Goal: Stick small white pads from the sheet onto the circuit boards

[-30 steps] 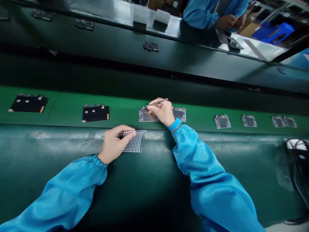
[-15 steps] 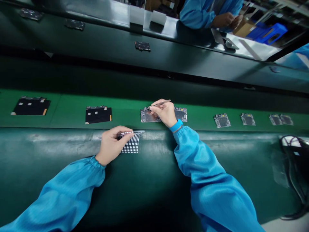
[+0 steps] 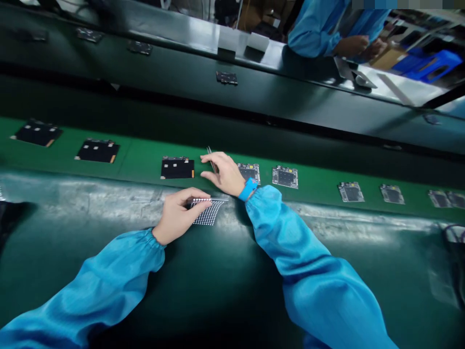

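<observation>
My left hand (image 3: 178, 213) pinches a sheet of small white round stickers (image 3: 208, 213) along its folded top edge, just in front of the green strip. My right hand (image 3: 225, 172) hovers over the strip with thumb and forefinger apart. Held in it are metal tweezers (image 3: 212, 159), tips pointing up and away. Partly behind that hand lies a circuit board (image 3: 251, 172), and another circuit board (image 3: 285, 177) sits to its right. To the left, apart from my fingers, lies a black-covered board (image 3: 178, 168) with small pale squares and an orange tab.
Two more black-covered boards (image 3: 97, 150) lie farther left on the green strip (image 3: 141, 160). Several bare boards (image 3: 350, 192) are spaced out at right. Beyond a dark gap is another surface with boards (image 3: 226, 77), where a person's hands (image 3: 358, 47) work. Cables (image 3: 456, 237) hang at the right edge.
The view has turned left, shifting things rightward. My right hand has moved left off the circuit board, its fingers spreading and the tweezers swinging upright. My left hand keeps the sticker sheet.
</observation>
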`<state>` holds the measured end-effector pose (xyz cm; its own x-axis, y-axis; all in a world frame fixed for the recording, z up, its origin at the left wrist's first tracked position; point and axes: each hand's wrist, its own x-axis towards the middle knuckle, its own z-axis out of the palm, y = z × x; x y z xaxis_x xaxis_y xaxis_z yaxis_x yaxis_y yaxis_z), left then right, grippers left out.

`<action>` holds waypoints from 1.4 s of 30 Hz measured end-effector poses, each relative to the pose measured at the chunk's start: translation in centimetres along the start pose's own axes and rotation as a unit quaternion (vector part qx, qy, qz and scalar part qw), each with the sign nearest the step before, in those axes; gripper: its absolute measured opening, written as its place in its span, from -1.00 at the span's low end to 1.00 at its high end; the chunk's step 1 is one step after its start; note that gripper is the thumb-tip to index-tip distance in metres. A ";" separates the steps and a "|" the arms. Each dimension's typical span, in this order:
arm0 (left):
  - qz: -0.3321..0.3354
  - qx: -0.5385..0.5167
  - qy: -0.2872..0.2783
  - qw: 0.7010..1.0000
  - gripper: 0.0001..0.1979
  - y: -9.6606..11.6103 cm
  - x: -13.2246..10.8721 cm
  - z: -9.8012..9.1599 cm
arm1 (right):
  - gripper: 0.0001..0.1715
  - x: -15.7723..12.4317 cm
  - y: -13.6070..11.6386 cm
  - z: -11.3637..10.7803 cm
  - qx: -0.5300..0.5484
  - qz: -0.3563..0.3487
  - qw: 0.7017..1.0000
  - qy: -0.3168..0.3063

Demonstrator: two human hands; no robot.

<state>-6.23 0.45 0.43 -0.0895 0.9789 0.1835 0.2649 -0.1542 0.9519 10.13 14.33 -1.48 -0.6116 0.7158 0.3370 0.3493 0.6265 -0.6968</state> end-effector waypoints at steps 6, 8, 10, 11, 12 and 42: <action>-0.033 0.045 0.065 0.996 -0.92 0.4 -3.2 -5.1 | -0.49 1.8 -0.5 1.7 -0.088 -0.034 0.994 -0.056; -0.044 0.053 0.087 0.994 -0.90 0.1 -4.2 -6.5 | -0.52 1.9 -1.5 0.0 -0.075 -0.035 0.996 -0.023; -0.045 0.054 0.102 0.992 -0.88 -0.1 -4.8 -7.6 | -0.53 2.5 -2.8 -1.5 -0.059 -0.050 0.997 0.014; -0.043 0.054 0.109 0.992 -0.88 -0.2 -4.9 -7.9 | -0.54 3.0 -3.5 -1.7 -0.058 -0.059 0.996 0.021; -0.041 0.054 0.116 0.991 -0.89 -0.2 -5.1 -8.2 | -0.54 3.7 -4.1 -1.6 -0.064 -0.068 0.996 0.014; -0.086 -0.009 0.138 0.987 -0.85 -2.2 -4.3 -7.8 | -0.51 7.8 -6.8 4.4 0.241 0.032 0.969 -0.042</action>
<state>-13.93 -4.45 -0.53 -0.3900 0.9177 0.0764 0.2058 0.0060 0.9786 -0.17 14.31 3.07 -0.6628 0.7080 0.2440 0.0290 0.3498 -0.9364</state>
